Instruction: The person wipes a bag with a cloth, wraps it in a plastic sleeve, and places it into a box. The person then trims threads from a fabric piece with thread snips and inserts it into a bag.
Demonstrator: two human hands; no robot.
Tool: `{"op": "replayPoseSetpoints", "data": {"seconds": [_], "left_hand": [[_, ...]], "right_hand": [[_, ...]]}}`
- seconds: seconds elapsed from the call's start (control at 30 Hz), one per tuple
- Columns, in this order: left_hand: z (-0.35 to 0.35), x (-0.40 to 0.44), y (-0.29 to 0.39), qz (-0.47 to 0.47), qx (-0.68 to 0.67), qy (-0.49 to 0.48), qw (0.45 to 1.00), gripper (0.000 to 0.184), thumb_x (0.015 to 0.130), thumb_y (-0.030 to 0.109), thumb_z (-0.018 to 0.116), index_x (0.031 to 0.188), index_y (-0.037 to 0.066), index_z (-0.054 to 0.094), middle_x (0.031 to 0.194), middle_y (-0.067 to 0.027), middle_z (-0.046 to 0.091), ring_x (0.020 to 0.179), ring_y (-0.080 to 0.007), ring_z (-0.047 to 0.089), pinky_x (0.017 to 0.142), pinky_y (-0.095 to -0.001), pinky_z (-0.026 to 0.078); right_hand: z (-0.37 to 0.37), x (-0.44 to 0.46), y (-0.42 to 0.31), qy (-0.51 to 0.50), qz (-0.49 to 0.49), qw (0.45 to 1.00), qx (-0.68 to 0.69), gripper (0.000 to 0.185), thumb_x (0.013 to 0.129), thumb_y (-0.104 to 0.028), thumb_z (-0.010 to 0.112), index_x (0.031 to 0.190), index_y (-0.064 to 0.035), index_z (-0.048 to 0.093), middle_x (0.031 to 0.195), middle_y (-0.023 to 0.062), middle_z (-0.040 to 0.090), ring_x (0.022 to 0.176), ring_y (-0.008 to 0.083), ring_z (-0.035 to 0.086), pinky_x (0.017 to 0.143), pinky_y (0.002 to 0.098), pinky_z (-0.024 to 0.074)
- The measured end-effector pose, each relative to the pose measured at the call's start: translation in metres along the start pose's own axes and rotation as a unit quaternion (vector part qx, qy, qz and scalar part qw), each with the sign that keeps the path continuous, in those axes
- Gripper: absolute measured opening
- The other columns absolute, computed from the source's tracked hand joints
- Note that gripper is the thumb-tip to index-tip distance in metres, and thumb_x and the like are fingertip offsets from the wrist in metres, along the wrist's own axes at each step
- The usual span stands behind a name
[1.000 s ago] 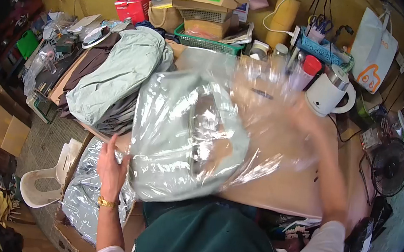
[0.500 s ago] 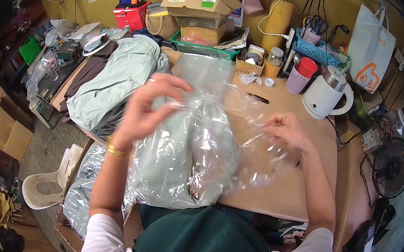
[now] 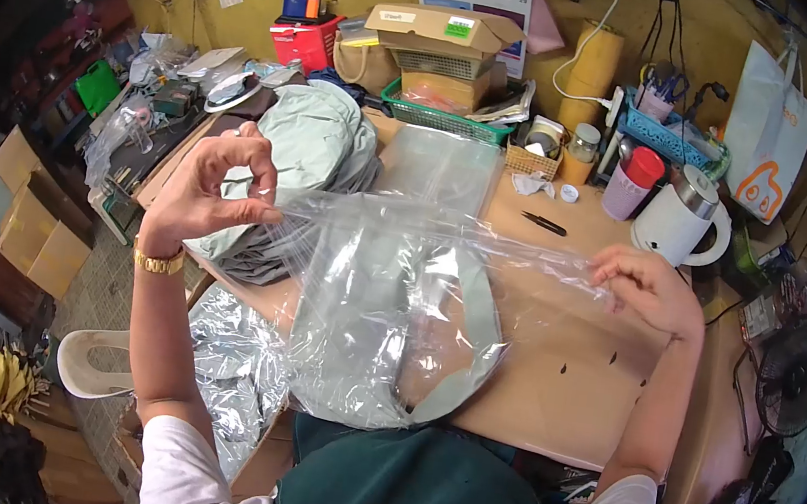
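A clear plastic bag (image 3: 358, 297) lies over the front of the table with a folded pale green garment (image 3: 474, 331) inside it. My left hand (image 3: 220, 184) pinches one end of the bag's upper edge between thumb and fingers. At the other end, my right hand (image 3: 646, 287) grips the same edge, its fingers pressed together. Between the two hands the edge is stretched nearly straight across, raised above the table. Behind it lies a stack of flat clear bags (image 3: 439, 166). To the left is a pile of pale green garments (image 3: 306, 139).
Thread snips (image 3: 543, 223) lie behind the bag on the table (image 3: 570, 373). A white electric kettle (image 3: 675, 215) and a pink cup (image 3: 631, 184) stand at the right. Along the back is a green basket (image 3: 445, 121). More plastic-wrapped items (image 3: 239, 363) sit below left; a fan (image 3: 794, 376) is far right.
My hands have moved apart, drawing the bag's edge from loose and crumpled to taut. The whole view has shifted, with the scene sitting further right.
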State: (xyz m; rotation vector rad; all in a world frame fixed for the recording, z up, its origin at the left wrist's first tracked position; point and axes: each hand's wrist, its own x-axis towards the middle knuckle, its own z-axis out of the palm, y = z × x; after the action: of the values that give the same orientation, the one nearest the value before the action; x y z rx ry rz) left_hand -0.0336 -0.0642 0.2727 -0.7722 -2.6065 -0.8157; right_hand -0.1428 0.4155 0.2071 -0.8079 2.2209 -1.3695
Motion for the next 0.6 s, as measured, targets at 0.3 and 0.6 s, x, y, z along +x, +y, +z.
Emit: {"op": "replayPoseSetpoints", "data": {"seconds": [0.3,0.6], "left_hand": [[0.001,0.003,-0.013,0.017,-0.045,-0.011,0.999,0.032,0.065,0.027,0.087,0.069,0.009,0.061,0.074,0.0023,0.061,0.075,-0.0112,0.052,0.086,-0.0326,0.035],[-0.001,0.005,-0.006,0.057,-0.333,0.035,0.94,0.031,0.065,0.028,0.087,0.073,0.01,0.063,0.073,0.0015,0.061,0.073,-0.0152,0.047,0.084,-0.0314,0.034]], "right_hand": [[0.001,0.009,0.022,0.043,-0.348,0.931,0.099,0.033,0.058,-0.029,0.087,0.066,-0.0081,0.062,0.085,0.0005,0.064,0.074,0.0153,0.046,0.067,0.0303,0.033],[-0.021,0.006,0.027,0.114,-0.33,0.933,0.084,0.035,0.057,-0.03,0.088,0.067,-0.0099,0.061,0.066,-0.0016,0.052,0.068,0.0137,0.039,0.071,0.0314,0.028]]}}
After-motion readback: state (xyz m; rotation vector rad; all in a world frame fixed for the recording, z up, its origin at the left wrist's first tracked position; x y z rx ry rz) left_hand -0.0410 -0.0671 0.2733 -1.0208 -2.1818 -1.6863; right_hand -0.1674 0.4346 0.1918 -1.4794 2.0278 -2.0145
